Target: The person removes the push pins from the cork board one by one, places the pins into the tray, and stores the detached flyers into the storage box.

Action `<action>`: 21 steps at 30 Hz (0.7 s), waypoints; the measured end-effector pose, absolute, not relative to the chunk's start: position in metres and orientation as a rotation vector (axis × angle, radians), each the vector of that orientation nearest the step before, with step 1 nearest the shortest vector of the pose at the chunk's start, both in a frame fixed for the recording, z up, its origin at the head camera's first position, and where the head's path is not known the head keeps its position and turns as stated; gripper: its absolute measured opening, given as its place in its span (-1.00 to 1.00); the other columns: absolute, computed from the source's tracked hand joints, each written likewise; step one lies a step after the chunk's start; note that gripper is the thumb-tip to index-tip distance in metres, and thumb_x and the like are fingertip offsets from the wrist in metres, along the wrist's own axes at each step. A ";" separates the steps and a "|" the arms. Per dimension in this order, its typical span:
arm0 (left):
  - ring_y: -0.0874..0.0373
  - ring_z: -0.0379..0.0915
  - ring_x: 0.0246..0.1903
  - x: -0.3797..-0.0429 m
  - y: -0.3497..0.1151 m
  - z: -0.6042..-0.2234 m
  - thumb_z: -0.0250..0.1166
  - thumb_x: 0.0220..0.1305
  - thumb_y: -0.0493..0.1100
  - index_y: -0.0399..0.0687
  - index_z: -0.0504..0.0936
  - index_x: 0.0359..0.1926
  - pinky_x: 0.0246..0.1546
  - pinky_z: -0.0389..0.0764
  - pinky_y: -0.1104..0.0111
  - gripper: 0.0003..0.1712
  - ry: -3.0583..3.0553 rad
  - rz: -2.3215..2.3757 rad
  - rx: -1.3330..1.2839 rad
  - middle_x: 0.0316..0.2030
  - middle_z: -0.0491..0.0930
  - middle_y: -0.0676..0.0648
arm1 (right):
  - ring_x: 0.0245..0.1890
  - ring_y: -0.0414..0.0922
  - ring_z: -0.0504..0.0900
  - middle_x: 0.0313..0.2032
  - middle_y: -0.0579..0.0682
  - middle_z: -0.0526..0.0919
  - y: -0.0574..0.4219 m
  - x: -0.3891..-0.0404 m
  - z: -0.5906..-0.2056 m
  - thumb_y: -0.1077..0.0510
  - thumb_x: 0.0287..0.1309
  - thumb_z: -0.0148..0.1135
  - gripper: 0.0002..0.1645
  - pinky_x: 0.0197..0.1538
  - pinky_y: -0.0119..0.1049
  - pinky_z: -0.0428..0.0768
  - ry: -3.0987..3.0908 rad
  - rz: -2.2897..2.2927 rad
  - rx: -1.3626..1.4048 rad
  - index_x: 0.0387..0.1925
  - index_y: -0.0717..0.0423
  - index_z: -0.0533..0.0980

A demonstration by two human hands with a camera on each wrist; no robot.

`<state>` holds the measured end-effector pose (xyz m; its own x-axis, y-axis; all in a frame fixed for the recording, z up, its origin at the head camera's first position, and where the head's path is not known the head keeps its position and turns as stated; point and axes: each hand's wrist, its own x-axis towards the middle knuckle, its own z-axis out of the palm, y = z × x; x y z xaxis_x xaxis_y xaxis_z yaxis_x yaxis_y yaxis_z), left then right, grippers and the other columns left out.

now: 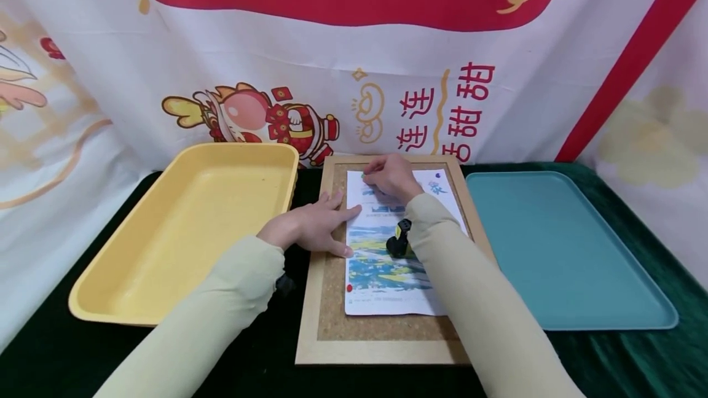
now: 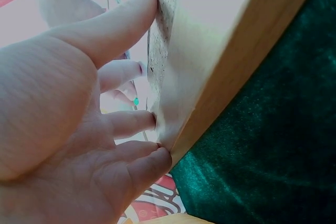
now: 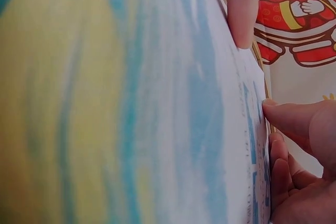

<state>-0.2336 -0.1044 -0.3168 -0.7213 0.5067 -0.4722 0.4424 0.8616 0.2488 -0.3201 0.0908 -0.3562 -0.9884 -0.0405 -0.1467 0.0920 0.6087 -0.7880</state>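
Note:
A sheet of paper (image 1: 370,300) with blue and yellow brushstrokes lies on a wood-framed cork board (image 1: 332,324). My left hand (image 1: 315,226) spreads its fingers over the board's left side, thumb and fingertips resting by the paper's left edge. At the paper's upper left corner my right hand (image 1: 394,177) has curled fingers and pinches a small green pushpin (image 2: 136,101), mostly covered by the fingers. A purple pushpin (image 1: 437,175) sits at the upper right corner, a red pushpin (image 1: 349,288) at the lower left. My right sleeve hides the lower right corner.
To the left of the board is a deep yellow tray (image 1: 182,250); a flat teal tray (image 1: 575,250) lies to the right. Dark green cloth (image 1: 254,361) covers the table. Behind stands a printed white and red fabric backdrop (image 1: 310,48).

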 end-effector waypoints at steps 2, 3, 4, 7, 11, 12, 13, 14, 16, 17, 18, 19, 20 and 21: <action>-0.32 -0.51 0.71 -0.233 -0.103 -0.317 0.33 0.45 0.27 0.24 -0.03 0.74 0.68 -0.10 -0.18 0.06 2.492 0.161 0.693 0.73 -0.39 -0.23 | 0.08 -0.01 0.63 0.01 0.03 0.75 0.092 -0.320 -0.356 0.12 0.37 0.42 -0.82 0.32 -0.02 0.51 2.679 -1.324 0.072 -0.03 0.01 0.74; -0.31 -0.51 0.71 -0.233 -0.102 -0.318 0.33 0.45 0.27 0.24 -0.03 0.74 0.68 -0.10 -0.18 0.05 2.491 0.163 0.693 0.73 -0.39 -0.22 | 0.09 -0.01 0.63 0.01 0.02 0.75 0.092 -0.320 -0.356 0.12 0.37 0.42 -0.82 0.33 -0.01 0.50 2.676 -1.324 0.089 -0.04 0.01 0.74; -0.31 -0.50 0.71 -0.233 -0.101 -0.318 0.34 0.45 0.27 0.24 -0.02 0.73 0.68 -0.10 -0.18 0.05 2.491 0.163 0.693 0.73 -0.39 -0.22 | 0.10 -0.01 0.62 0.01 0.02 0.74 0.092 -0.320 -0.355 0.12 0.37 0.42 -0.83 0.35 0.00 0.48 2.673 -1.321 0.106 -0.05 0.00 0.74; -0.30 -0.50 0.71 -0.233 -0.100 -0.318 0.34 0.45 0.27 0.25 -0.02 0.73 0.68 -0.10 -0.17 0.05 2.492 0.158 0.688 0.73 -0.40 -0.21 | 0.11 0.00 0.60 0.00 0.00 0.73 0.091 -0.321 -0.355 0.11 0.36 0.43 -0.85 0.38 0.03 0.46 2.668 -1.311 0.136 -0.07 -0.03 0.75; -0.29 -0.50 0.71 -0.233 -0.100 -0.318 0.33 0.44 0.28 0.27 -0.03 0.73 0.68 -0.09 -0.16 0.05 2.497 0.143 0.683 0.73 -0.40 -0.20 | 0.12 -0.01 0.60 0.01 -0.01 0.73 0.089 -0.322 -0.354 0.10 0.36 0.44 -0.87 0.38 0.02 0.46 2.666 -1.301 0.150 -0.10 -0.05 0.75; -0.29 -0.51 0.71 -0.233 -0.100 -0.317 0.33 0.44 0.28 0.27 -0.03 0.73 0.68 -0.09 -0.16 0.05 2.498 0.142 0.683 0.73 -0.40 -0.20 | 0.11 -0.01 0.60 0.01 -0.01 0.72 0.089 -0.322 -0.354 0.10 0.36 0.44 -0.88 0.37 0.01 0.46 2.663 -1.302 0.155 -0.10 -0.05 0.75; -0.28 -0.51 0.71 -0.233 -0.100 -0.317 0.33 0.44 0.28 0.27 -0.03 0.73 0.68 -0.10 -0.16 0.05 2.498 0.143 0.683 0.73 -0.40 -0.20 | 0.11 -0.01 0.59 0.01 -0.01 0.72 0.088 -0.322 -0.354 0.10 0.37 0.43 -0.90 0.36 0.01 0.47 2.657 -1.307 0.164 -0.12 -0.05 0.75; -0.28 -0.52 0.71 -0.233 -0.100 -0.317 0.33 0.44 0.28 0.27 -0.03 0.73 0.68 -0.10 -0.16 0.05 2.498 0.144 0.682 0.74 -0.40 -0.19 | 0.10 -0.01 0.59 0.01 -0.01 0.71 0.088 -0.322 -0.353 0.10 0.38 0.43 -0.91 0.34 0.01 0.48 2.651 -1.311 0.172 -0.13 -0.04 0.75; -0.28 -0.52 0.71 -0.233 -0.100 -0.316 0.34 0.43 0.28 0.28 -0.03 0.73 0.68 -0.10 -0.16 0.06 2.498 0.146 0.678 0.74 -0.39 -0.19 | 0.08 -0.01 0.59 0.01 -0.01 0.70 0.087 -0.323 -0.353 0.09 0.39 0.42 -0.92 0.29 0.00 0.49 2.637 -1.322 0.189 -0.15 -0.04 0.75; -0.28 -0.52 0.71 -0.233 -0.100 -0.316 0.34 0.43 0.28 0.28 -0.03 0.73 0.68 -0.10 -0.16 0.06 2.498 0.145 0.677 0.74 -0.39 -0.19 | 0.07 -0.01 0.59 0.01 -0.01 0.70 0.087 -0.323 -0.352 0.09 0.39 0.41 -0.92 0.27 -0.02 0.50 2.632 -1.324 0.194 -0.16 -0.04 0.75; -0.28 -0.52 0.71 -0.233 -0.101 -0.316 0.34 0.43 0.28 0.28 -0.03 0.73 0.68 -0.10 -0.17 0.06 2.497 0.145 0.673 0.74 -0.39 -0.19 | 0.06 -0.01 0.59 0.00 -0.02 0.70 0.086 -0.323 -0.352 0.09 0.40 0.41 -0.92 0.24 -0.03 0.51 2.628 -1.323 0.198 -0.16 -0.04 0.75; -0.27 -0.52 0.71 -0.233 -0.101 -0.316 0.34 0.43 0.29 0.28 -0.03 0.73 0.68 -0.10 -0.17 0.06 2.496 0.143 0.668 0.74 -0.39 -0.19 | 0.04 -0.02 0.60 -0.01 -0.02 0.70 0.085 -0.324 -0.352 0.09 0.40 0.41 -0.93 0.22 -0.05 0.51 2.620 -1.326 0.202 -0.17 -0.03 0.75; -0.27 -0.52 0.71 -0.233 -0.101 -0.316 0.33 0.43 0.29 0.28 -0.03 0.73 0.68 -0.10 -0.17 0.06 2.496 0.141 0.663 0.74 -0.39 -0.19 | 0.03 -0.02 0.61 -0.01 -0.02 0.71 0.084 -0.324 -0.352 0.09 0.39 0.42 -0.93 0.20 -0.07 0.52 2.615 -1.327 0.205 -0.17 -0.03 0.76; -0.27 -0.52 0.71 -0.233 -0.102 -0.316 0.33 0.43 0.29 0.28 -0.03 0.73 0.68 -0.10 -0.17 0.06 2.496 0.137 0.660 0.74 -0.39 -0.19 | 0.02 -0.03 0.62 -0.02 -0.02 0.71 0.083 -0.325 -0.353 0.09 0.39 0.42 -0.93 0.18 -0.08 0.53 2.608 -1.330 0.212 -0.17 -0.03 0.76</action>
